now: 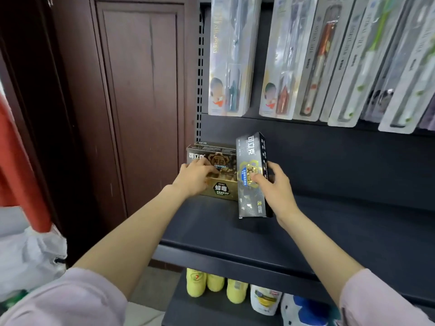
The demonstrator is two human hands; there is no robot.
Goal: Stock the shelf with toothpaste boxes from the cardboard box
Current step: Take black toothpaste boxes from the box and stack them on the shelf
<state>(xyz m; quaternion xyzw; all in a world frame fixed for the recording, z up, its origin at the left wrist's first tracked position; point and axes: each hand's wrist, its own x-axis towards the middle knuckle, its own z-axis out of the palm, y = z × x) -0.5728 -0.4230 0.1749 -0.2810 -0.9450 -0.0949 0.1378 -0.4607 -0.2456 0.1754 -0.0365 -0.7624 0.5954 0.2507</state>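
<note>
Gold toothpaste boxes [223, 187] lie stacked at the far left of the dark shelf [329, 231]. My left hand [196, 177] rests on the front of the stack, fingers spread over the upper gold box [226, 158]. My right hand [274, 184] grips a black toothpaste box [250, 196] held upright, just right of the stack, its lower end close above the shelf board. The cardboard box is out of view.
Toothbrush packs [306, 57] hang in a row above the shelf. Yellow and white bottles [235, 288] stand on the lower shelf. A brown wooden door [141, 90] is to the left, with a red thing and white bags [28, 255] at the far left.
</note>
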